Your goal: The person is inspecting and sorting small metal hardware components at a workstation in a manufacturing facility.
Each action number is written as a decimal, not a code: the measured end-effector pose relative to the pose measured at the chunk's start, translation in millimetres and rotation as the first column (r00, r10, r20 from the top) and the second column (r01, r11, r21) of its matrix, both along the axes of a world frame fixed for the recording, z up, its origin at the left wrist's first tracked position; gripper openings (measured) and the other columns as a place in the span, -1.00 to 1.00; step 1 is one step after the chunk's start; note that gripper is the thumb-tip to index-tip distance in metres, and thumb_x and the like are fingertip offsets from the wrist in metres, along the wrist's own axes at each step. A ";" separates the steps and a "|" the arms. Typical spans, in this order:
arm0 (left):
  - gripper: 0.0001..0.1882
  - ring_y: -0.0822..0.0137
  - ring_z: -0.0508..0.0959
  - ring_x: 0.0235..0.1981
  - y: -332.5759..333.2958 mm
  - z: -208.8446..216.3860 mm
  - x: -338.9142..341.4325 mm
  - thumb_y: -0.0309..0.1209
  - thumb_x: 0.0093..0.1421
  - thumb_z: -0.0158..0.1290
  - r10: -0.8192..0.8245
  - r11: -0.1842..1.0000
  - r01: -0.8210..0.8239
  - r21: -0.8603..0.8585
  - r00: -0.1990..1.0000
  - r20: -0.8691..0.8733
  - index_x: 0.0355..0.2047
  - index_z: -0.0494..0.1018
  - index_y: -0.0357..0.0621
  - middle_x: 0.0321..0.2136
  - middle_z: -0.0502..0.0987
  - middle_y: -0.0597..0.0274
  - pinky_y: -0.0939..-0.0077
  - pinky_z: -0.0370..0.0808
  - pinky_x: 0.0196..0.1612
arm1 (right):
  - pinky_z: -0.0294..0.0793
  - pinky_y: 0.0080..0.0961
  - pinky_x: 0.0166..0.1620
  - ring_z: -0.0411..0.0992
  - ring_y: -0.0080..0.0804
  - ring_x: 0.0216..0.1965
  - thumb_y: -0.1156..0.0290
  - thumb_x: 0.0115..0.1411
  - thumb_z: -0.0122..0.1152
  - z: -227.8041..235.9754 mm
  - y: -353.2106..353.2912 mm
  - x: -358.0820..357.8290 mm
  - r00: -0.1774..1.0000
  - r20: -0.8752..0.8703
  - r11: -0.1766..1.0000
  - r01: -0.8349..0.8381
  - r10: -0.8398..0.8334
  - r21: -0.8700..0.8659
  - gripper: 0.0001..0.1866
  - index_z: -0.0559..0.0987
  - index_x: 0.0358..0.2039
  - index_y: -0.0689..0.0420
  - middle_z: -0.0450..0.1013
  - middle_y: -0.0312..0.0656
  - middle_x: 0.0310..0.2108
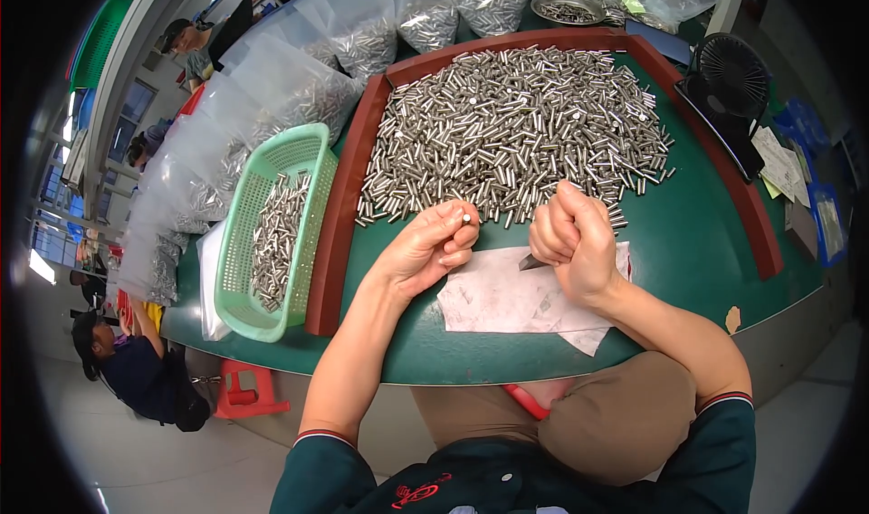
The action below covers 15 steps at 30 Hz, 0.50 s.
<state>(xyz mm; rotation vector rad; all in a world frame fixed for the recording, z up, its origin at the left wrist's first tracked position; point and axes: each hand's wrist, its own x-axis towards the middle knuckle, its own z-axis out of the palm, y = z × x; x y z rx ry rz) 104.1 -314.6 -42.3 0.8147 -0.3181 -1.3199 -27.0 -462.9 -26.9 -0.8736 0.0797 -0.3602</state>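
My left hand (433,247) is closed in a pinch on a small metal pin (467,218), whose bright round end shows at the fingertips. To its right, my right hand (576,244) is curled into a fist around a dark tool; only its flat dark tip (530,262) sticks out below the fingers, so its kind is hidden. Under the right hand a stained pinkish-white cloth (489,299) lies on the green tabletop (412,356). Just beyond both hands spreads a big heap of short silvery metal pins (516,125).
Dark red wooden rails (342,215) frame the heap. Left of them stands a light green basket (233,288) partly filled with pins. Clear bags of pins (362,39) line the far and left edges. A black fan (729,75) stands at right; a metal bowl (568,9) sits behind.
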 end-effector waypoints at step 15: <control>-0.88 0.66 0.13 -0.73 9.4 13.4 6.3 -0.48 -0.08 0.11 -0.085 0.829 -0.505 0.241 0.311 0.947 -0.58 0.41 -0.25 -0.81 0.17 0.49 0.67 0.07 -0.67 | -0.16 -0.61 -0.72 -0.20 -0.60 -0.83 0.25 0.22 -0.33 0.7 0.2 0.7 1.000 -0.010 1.000 0.000 0.000 -0.009 -0.49 0.01 -0.88 0.02 -0.08 -0.36 -0.91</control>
